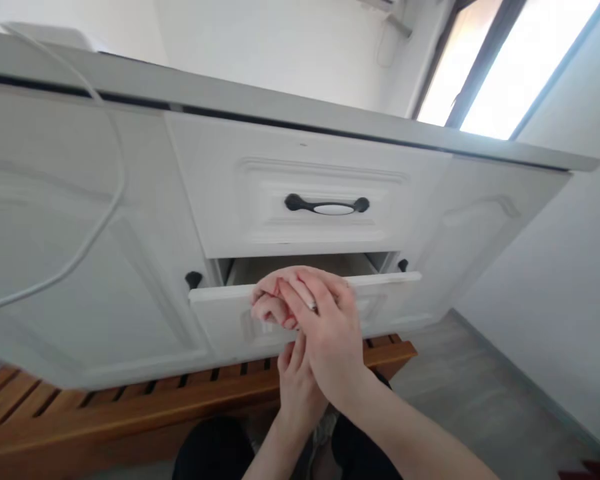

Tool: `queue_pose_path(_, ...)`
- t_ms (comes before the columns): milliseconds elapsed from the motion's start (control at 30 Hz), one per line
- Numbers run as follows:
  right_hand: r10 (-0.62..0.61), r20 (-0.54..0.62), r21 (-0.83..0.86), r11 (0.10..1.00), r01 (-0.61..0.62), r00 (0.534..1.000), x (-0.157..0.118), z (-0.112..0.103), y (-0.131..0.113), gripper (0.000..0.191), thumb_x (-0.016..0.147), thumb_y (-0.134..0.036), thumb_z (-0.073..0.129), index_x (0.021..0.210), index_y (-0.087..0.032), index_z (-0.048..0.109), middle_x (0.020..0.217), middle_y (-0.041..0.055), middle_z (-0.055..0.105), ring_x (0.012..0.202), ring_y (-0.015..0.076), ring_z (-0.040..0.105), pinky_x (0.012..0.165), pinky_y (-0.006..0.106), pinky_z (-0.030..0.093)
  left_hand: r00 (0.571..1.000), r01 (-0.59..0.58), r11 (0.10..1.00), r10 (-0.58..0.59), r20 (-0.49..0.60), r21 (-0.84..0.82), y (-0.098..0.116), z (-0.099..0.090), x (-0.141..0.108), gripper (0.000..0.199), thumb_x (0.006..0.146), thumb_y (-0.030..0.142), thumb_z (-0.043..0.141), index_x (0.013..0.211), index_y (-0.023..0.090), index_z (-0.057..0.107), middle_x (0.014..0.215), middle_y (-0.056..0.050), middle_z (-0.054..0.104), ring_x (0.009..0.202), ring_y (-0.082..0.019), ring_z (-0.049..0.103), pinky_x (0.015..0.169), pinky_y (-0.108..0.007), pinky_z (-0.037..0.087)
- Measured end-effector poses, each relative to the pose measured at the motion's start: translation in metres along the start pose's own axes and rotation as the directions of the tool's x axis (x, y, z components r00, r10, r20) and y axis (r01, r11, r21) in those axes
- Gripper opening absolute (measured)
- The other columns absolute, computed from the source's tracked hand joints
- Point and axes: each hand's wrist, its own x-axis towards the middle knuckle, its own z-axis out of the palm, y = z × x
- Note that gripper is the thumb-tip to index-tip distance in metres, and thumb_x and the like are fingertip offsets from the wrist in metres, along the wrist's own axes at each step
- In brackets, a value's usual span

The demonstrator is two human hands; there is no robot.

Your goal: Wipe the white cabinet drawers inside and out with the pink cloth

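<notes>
A pink cloth (273,303) is draped over the top edge of the pulled-out lower drawer (220,293). My right hand (330,320) is closed on the cloth, pressing it against the drawer's edge; a ring shows on one finger. Just below, my left hand (297,380) reaches up to the drawer front with its fingers curled. Their tips, and whatever they grip, are hidden behind the cloth and my right hand. The drawer stands partly open, and a strip of its inside shows behind the cloth.
Above is a closed drawer (260,227) with a black-and-white handle (333,208). Cabinet doors with black knobs flank the drawers. A white cable (117,193) hangs at the left. A slatted wooden bench (180,403) stands low in front, close to my knees. A window is at upper right.
</notes>
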Motion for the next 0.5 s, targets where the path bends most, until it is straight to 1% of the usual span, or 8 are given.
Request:
queue_pose_path(67, 0.126, -0.135, -0.061, 0.989, -0.135, 0.983, -0.01, -0.019, 0.034, 0.048, 0.096, -0.021, 0.054, 0.142, -0.034, 0.058, 0.131, 0.0066, 0.066, 0.121, 0.0281, 0.058, 0.1, 0.048, 0.053, 0.999, 0.016, 0.999, -0.017, -0.033, -0.037, 0.005, -0.005, 0.004, 0.043, 0.095, 0.024, 0.058, 0.138, 0.027, 0.061, 0.136, -0.009, 0.067, 0.133, -0.026, 0.056, 0.111, -0.041, 0.032)
queue_pose_path(133, 0.215, -0.249, -0.099, 0.964, -0.246, 0.944, -0.016, -0.038, 0.066, 0.048, 0.098, -0.02, 0.052, 0.144, -0.032, 0.056, 0.143, 0.0072, 0.058, 0.127, 0.0276, 0.052, 0.105, 0.048, 0.049, 0.999, 0.042, 0.998, -0.043, -0.013, -0.042, 0.011, -0.01, 0.009, 0.047, 0.095, 0.021, 0.06, 0.141, 0.03, 0.059, 0.14, -0.009, 0.064, 0.134, -0.026, 0.056, 0.11, -0.041, 0.031)
queue_pose_path(167, 0.243, -0.276, -0.111, 0.953, -0.282, 0.93, -0.019, -0.046, 0.08, 0.048, 0.099, -0.018, 0.05, 0.145, -0.03, 0.055, 0.147, 0.0082, 0.055, 0.128, 0.0276, 0.05, 0.106, 0.048, 0.047, 0.998, 0.058, 0.998, -0.058, 0.003, -0.036, 0.014, -0.013, 0.012, 0.049, 0.094, 0.02, 0.062, 0.142, 0.031, 0.058, 0.141, -0.008, 0.064, 0.135, -0.027, 0.056, 0.11, -0.041, 0.031)
queue_pose_path(267, 0.291, -0.305, -0.136, 0.929, -0.344, 0.907, -0.025, -0.06, 0.109, 0.052, 0.097, -0.011, 0.044, 0.145, -0.028, 0.055, 0.146, 0.0093, 0.055, 0.124, 0.0273, 0.051, 0.105, 0.048, 0.046, 0.996, 0.083, 0.996, -0.083, 0.028, -0.012, 0.021, -0.017, 0.016, 0.052, 0.093, 0.02, 0.065, 0.143, 0.032, 0.057, 0.143, -0.008, 0.063, 0.135, -0.028, 0.056, 0.111, -0.041, 0.031)
queue_pose_path(400, 0.363, -0.313, -0.132, 0.899, -0.418, 0.878, -0.035, -0.065, 0.136, 0.057, 0.093, -0.008, 0.043, 0.145, -0.027, 0.056, 0.146, 0.0106, 0.056, 0.123, 0.029, 0.05, 0.105, 0.05, 0.045, 0.997, 0.076, 0.997, -0.076, 0.02, 0.012, 0.022, -0.017, 0.015, 0.051, 0.093, 0.02, 0.065, 0.142, 0.031, 0.057, 0.144, -0.009, 0.062, 0.137, -0.028, 0.055, 0.113, -0.042, 0.03)
queue_pose_path(433, 0.396, -0.324, -0.115, 0.885, -0.452, 0.859, -0.039, -0.066, 0.145, 0.058, 0.092, -0.008, 0.043, 0.145, -0.026, 0.057, 0.145, 0.0116, 0.056, 0.124, 0.0294, 0.05, 0.105, 0.051, 0.044, 0.997, 0.078, 0.997, -0.078, 0.021, 0.012, 0.022, -0.016, 0.015, 0.05, 0.094, 0.02, 0.065, 0.142, 0.031, 0.058, 0.144, -0.009, 0.061, 0.137, -0.027, 0.054, 0.113, -0.042, 0.029)
queue_pose_path(500, 0.485, -0.341, -0.028, 0.851, -0.524, 0.806, -0.05, -0.069, 0.164, 0.055, 0.088, -0.01, 0.047, 0.139, -0.023, 0.061, 0.134, 0.0144, 0.063, 0.115, 0.0299, 0.056, 0.099, 0.052, 0.047, 0.996, 0.086, 0.996, -0.086, 0.029, 0.001, 0.02, -0.017, 0.014, 0.048, 0.094, 0.02, 0.064, 0.14, 0.032, 0.06, 0.144, -0.008, 0.061, 0.137, -0.027, 0.054, 0.115, -0.043, 0.029)
